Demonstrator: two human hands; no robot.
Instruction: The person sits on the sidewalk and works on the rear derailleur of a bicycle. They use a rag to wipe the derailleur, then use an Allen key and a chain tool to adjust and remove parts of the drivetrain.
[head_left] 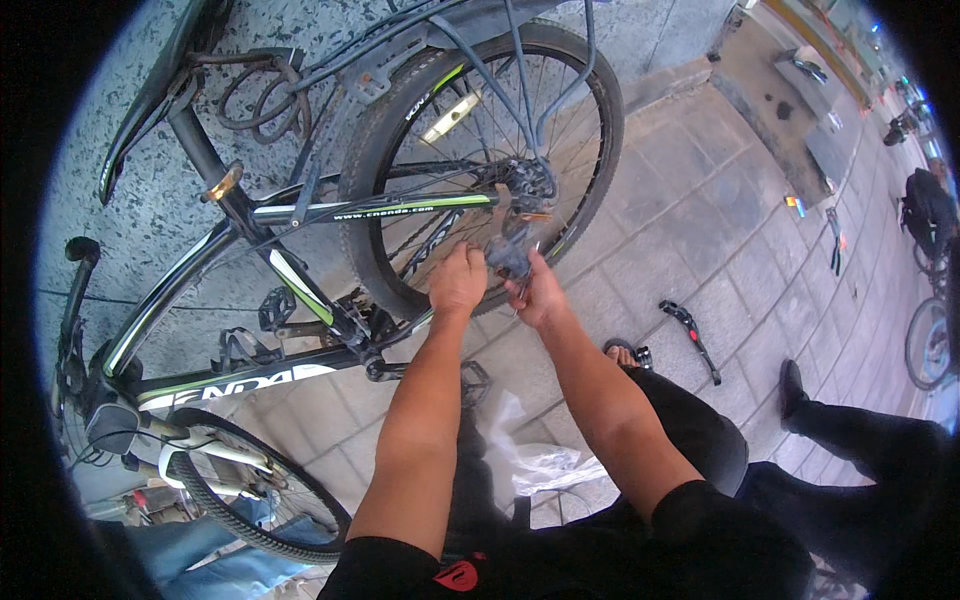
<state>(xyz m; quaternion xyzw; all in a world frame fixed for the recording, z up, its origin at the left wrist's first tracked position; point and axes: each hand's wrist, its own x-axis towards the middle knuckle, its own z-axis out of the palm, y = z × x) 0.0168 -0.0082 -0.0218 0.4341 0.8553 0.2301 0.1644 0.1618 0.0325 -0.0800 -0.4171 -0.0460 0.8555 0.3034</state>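
Note:
A black, white and green bicycle (350, 211) fills the left and upper part of the view, its rear wheel (613, 105) by the wall. At the rear hub is the derailleur (508, 252), smeared by blur, with both hands on either side of it. My left hand (460, 280) is closed with curled fingers against the derailleur's left side; what it grips is hidden. From the right, my right hand (541, 293) closes in a pinch beside the derailleur. A thin shiny piece shows at its fingers, too small to name.
A black kickstand (692, 338) lies on the paving right of my arms. Clear plastic bags (540, 465) lie below, between my arms. Farther right are a tool (836, 242), a dark-clad person's leg (850, 432) and parked bikes (930, 340). The front wheel (265, 540) is lower left.

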